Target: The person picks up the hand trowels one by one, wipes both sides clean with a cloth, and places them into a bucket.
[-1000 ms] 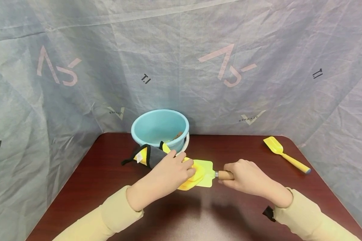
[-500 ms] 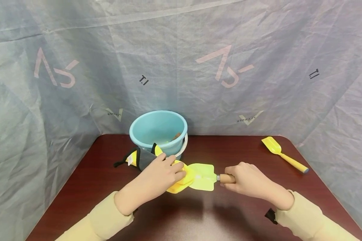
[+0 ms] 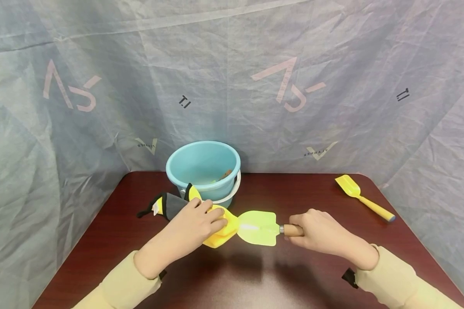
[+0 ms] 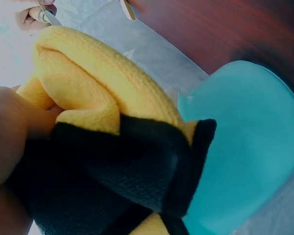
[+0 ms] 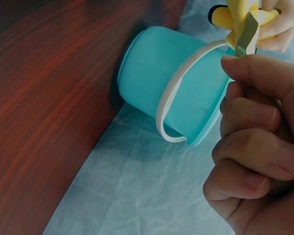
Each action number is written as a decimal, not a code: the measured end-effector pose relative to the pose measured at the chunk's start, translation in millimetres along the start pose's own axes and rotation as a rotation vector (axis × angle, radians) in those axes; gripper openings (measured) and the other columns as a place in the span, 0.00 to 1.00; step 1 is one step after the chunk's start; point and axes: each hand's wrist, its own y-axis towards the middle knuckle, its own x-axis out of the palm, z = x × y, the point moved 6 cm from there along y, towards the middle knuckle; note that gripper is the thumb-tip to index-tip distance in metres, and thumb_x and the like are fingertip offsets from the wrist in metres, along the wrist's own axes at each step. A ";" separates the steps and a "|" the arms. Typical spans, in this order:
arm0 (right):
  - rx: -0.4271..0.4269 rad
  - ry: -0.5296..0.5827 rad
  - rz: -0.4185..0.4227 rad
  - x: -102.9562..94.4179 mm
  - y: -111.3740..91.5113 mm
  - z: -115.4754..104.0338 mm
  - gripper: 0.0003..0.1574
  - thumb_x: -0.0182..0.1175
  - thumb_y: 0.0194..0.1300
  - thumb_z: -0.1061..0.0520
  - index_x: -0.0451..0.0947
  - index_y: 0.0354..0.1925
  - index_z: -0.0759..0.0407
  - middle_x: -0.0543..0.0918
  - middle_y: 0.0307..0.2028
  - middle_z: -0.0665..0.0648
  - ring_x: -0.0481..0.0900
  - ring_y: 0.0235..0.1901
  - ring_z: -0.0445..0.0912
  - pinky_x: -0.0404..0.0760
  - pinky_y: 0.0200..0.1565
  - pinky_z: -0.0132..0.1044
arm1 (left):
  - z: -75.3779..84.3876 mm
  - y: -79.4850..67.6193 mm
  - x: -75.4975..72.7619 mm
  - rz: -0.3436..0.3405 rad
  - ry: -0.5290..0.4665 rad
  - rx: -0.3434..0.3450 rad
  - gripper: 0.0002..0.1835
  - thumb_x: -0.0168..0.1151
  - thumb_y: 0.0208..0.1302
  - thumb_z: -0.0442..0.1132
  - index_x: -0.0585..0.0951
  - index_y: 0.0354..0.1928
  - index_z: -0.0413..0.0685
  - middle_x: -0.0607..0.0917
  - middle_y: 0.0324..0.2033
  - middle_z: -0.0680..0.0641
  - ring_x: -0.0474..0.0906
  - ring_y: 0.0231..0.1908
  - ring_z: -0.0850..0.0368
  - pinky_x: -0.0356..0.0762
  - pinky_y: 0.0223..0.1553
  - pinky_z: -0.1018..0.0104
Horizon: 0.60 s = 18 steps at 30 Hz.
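Observation:
My left hand grips a fleece piece, yellow at one end and dark grey with black edging, a white tag and a thin black tail at the other. In the left wrist view its yellow fleece folds over beside the thumb. My right hand curls round the wooden handle of a small trowel. The trowel's pale yellow-green blade points left, its tip right at the fleece's yellow end. In the right wrist view the blade shows nearly edge-on beyond the thumb.
A light-blue bucket with a white handle stands behind the left hand, a brown thing inside it. A yellow scoop lies at the right on the dark red table. Grey cloth sheeting hangs round the table.
My left hand has drawn the fleece piece leftward along the blade, so more of the blade shows. The right hand keeps its grip and has hardly moved.

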 end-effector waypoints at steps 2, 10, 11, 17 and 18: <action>-0.003 0.008 -0.002 0.1 -0.2 0.0 0.25 0.67 0.49 0.53 0.59 0.14 0.46 0.50 0.14 0.38 0.52 0.15 0.31 0.55 0.16 0.26 | -0.7 -1.9 -0.1 0.001 0.001 -0.005 0.16 0.64 0.48 0.29 0.81 0.38 0.56 0.78 0.36 0.56 0.67 0.32 0.54 0.64 0.33 0.63; -0.006 0.022 -0.010 -0.2 -1.0 0.1 0.25 0.67 0.48 0.54 0.59 0.15 0.46 0.50 0.14 0.38 0.52 0.16 0.31 0.55 0.16 0.26 | -6.1 -13.4 -1.2 -0.019 0.001 -0.048 0.17 0.64 0.48 0.28 0.81 0.39 0.56 0.77 0.37 0.55 0.68 0.35 0.53 0.64 0.34 0.62; -0.007 0.022 -0.009 -0.6 -1.1 -0.1 0.25 0.67 0.48 0.54 0.59 0.15 0.46 0.50 0.14 0.38 0.52 0.16 0.31 0.55 0.16 0.26 | -6.7 -15.3 -0.7 -0.024 0.002 -0.054 0.17 0.65 0.48 0.27 0.81 0.39 0.56 0.77 0.37 0.55 0.69 0.36 0.53 0.64 0.34 0.62; -0.022 0.009 0.007 -3.2 -0.9 -1.8 0.25 0.67 0.47 0.54 0.57 0.15 0.46 0.48 0.15 0.38 0.52 0.16 0.31 0.55 0.16 0.26 | -13.1 -30.0 3.6 -0.053 -0.003 -0.108 0.20 0.68 0.46 0.27 0.82 0.41 0.57 0.78 0.39 0.54 0.69 0.37 0.52 0.66 0.35 0.62; -0.021 0.008 0.009 -3.8 -0.9 -1.9 0.26 0.67 0.47 0.54 0.57 0.15 0.46 0.48 0.16 0.38 0.51 0.16 0.31 0.54 0.17 0.26 | -14.6 -32.3 4.0 -0.057 -0.004 -0.118 0.20 0.68 0.46 0.27 0.82 0.41 0.57 0.79 0.40 0.54 0.69 0.36 0.52 0.66 0.35 0.62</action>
